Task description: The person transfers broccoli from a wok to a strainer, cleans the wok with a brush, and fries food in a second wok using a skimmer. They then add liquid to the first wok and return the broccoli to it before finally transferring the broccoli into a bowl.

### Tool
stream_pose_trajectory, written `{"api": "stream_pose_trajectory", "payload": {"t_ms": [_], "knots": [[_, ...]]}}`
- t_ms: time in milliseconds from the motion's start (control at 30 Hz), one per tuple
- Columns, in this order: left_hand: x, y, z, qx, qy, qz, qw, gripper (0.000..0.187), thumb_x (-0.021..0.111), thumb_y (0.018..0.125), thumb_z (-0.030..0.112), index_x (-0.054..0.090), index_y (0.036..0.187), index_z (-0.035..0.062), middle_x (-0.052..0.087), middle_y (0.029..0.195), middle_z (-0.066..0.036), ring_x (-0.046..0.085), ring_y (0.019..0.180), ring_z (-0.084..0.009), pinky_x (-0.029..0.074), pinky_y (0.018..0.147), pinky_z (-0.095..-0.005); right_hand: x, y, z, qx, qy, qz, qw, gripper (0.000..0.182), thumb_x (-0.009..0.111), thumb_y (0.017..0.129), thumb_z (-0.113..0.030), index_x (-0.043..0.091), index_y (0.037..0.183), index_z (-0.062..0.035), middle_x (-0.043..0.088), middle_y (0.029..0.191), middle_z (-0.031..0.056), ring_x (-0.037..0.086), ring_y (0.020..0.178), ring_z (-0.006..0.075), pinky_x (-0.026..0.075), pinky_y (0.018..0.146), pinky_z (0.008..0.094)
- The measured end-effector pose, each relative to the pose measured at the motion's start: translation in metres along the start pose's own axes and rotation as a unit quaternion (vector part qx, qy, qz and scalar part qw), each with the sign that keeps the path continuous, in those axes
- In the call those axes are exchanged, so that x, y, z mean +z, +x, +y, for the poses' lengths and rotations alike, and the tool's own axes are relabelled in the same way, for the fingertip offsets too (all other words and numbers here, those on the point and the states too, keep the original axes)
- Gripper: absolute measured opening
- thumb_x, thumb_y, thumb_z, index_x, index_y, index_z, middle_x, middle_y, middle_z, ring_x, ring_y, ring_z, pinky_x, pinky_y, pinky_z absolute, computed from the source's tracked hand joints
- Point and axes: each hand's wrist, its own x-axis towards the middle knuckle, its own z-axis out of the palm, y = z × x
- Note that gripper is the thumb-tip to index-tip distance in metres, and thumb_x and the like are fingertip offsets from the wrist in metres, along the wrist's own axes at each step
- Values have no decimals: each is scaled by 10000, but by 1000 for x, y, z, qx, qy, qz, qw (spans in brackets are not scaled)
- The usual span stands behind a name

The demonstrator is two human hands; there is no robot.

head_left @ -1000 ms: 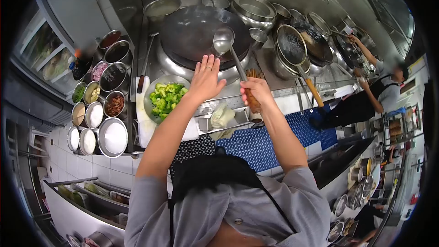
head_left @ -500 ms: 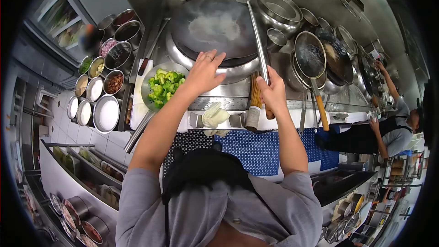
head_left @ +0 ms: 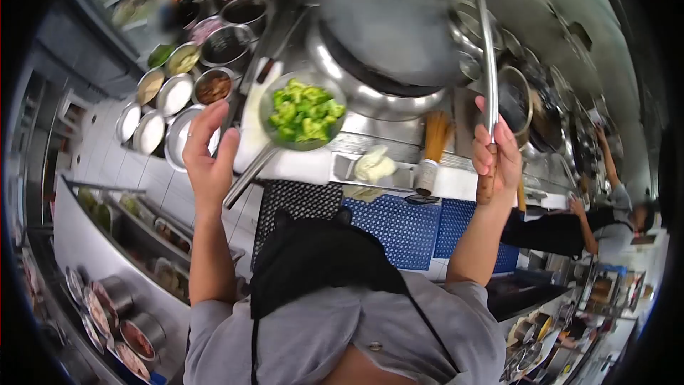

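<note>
My right hand (head_left: pixel 501 157) is wrapped around the wooden handle of a ladle (head_left: pixel 489 57). The ladle stands raised, its round metal bowl beyond the right side of a large dark wok (head_left: pixel 392 21) that gives off steam. Fingers apart and holding nothing, my left hand (head_left: pixel 209 157) hovers left of a long-handled metal strainer (head_left: pixel 251 173). Bright green broccoli (head_left: pixel 303 110) fills the strainer, which rests on a white cloth at the counter's left. A bamboo wok brush (head_left: pixel 436 135) lies between the strainer and my right hand.
Metal containers of ingredients and white powders (head_left: pixel 174 95) crowd the left side. A crumpled pale cloth (head_left: pixel 374 164) sits in the front trough. At right are a wire skimmer (head_left: pixel 514 96), more woks and a co-worker (head_left: pixel 605 221). Blue mats (head_left: pixel 392 224) cover the floor.
My left hand has pulled back from over the wok to the left, beside the strainer. My right hand has moved right with the ladle. The camera view has shifted; the wok steams more.
</note>
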Motion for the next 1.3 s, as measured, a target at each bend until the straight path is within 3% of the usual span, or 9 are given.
{"api": "stream_pose_trajectory", "payload": {"t_ms": [67,133,267,467,600,867,1000,1033,1300], "knots": [[-30,-12,-22,-74,-73,101,989,309,615,883,19,621,1185,-43,629,1180,-137,573,1134,-195,461,968,-310,-6,20,61,-6,-61,46,997,401,541,989,-203,501,1345,-22,537,691,34,499,462,93,405,366,219],[-61,-21,-33,-110,-104,201,968,291,595,916,27,609,1196,-51,638,1139,-110,597,1051,-160,478,932,-287,-23,21,116,-72,-352,107,927,365,551,988,-213,516,1299,-26,508,658,19,471,431,85,389,347,227],[-115,-42,-52,-126,-55,317,939,279,576,941,77,607,1180,-64,653,1109,-115,611,1030,-152,478,919,-275,8,-24,128,73,-285,160,942,210,574,969,-183,537,1108,-30,507,648,17,457,416,82,374,325,244],[-130,-73,-118,-193,61,298,933,359,608,882,81,608,1226,-25,635,1057,-97,592,880,-136,491,781,-264,45,-62,161,70,-107,27,991,299,576,914,-75,483,1192,-13,493,662,41,468,403,118,456,336,262],[-107,-88,-153,-333,38,296,894,563,656,840,112,491,1350,-61,579,1010,-78,572,754,-122,494,662,-269,82,-71,155,207,-60,-77,973,317,512,883,1,501,1200,6,491,635,47,462,395,114,443,330,259],[-88,-88,-171,-402,-95,279,867,700,577,826,-57,295,1466,-59,542,877,-67,585,653,-132,519,563,-256,162,-61,174,270,-296,-287,870,385,517,1005,-224,508,1364,-85,492,652,-22,452,431,41,393,369,190],[-90,-89,-185,-400,-141,314,850,715,571,823,-80,271,1472,-58,531,864,-67,610,683,-161,565,594,-282,184,-46,190,-9,-551,-347,759,494,516,979,-216,417,1448,-96,625,672,225,635,593,390,500,559,434],[-85,-88,-183,-402,-160,332,839,724,570,822,-88,260,1476,-55,523,854,-65,611,678,-164,571,593,-288,194,-43,184,44,-560,-349,750,515,515,968,-205,392,1452,-78,605,728,316,619,761,489,475,693,522],[-70,-90,-174,-386,-159,324,849,724,542,842,-98,224,1490,-43,536,864,-68,607,653,-156,587,596,-297,200,-28,194,-61,-646,-369,665,518,511,974,-203,370,1443,-34,624,770,323,622,731,497,480,692,562]]}}
